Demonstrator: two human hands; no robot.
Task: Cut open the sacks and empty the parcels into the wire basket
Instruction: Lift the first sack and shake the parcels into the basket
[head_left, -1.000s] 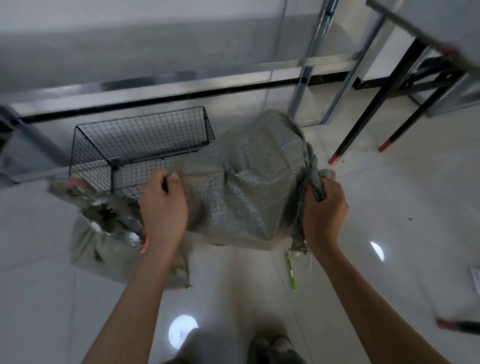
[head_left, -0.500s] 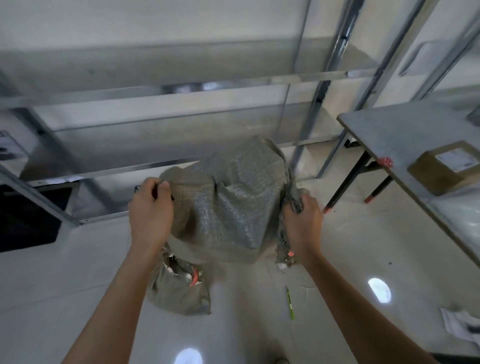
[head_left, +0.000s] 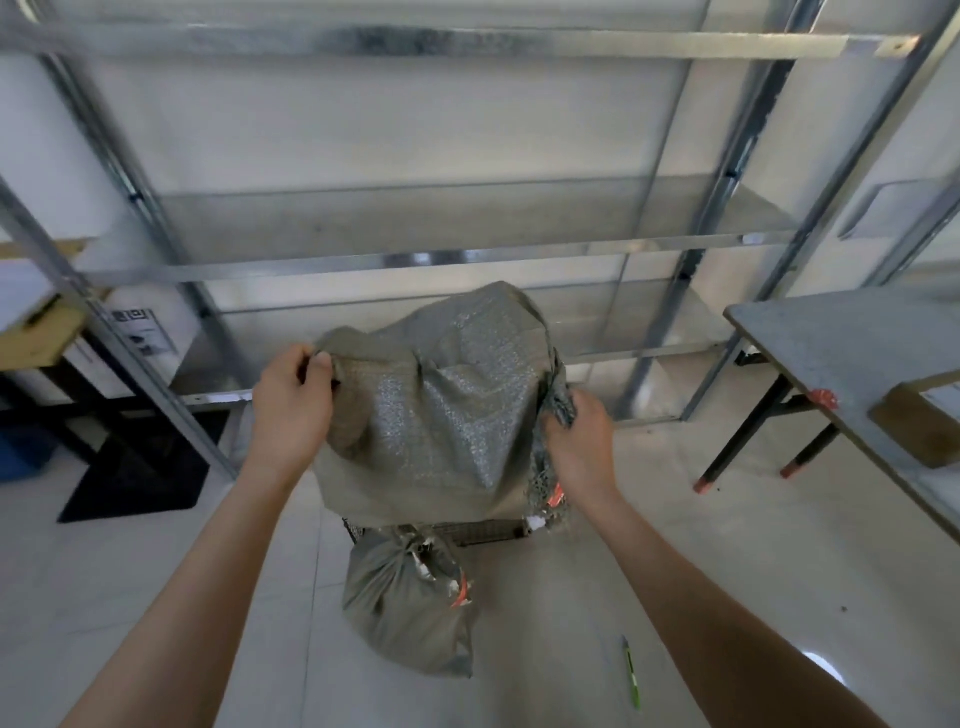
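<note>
While the woven grey sack (head_left: 441, 415) hangs over the wire basket (head_left: 483, 532), the left grip (head_left: 293, 410) clamps its corner and the right grip (head_left: 579, 441) its frayed edge — fingers curled.

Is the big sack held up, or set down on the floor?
Held up: left hand and right hand grip the sack at its top, over the wire basket; whether it touches that, cannot tell.

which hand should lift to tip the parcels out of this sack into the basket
Left, probably. The left hand grips the sack by a closed corner, while the right hand holds the frayed cut edge hanging toward the wire basket.
</note>
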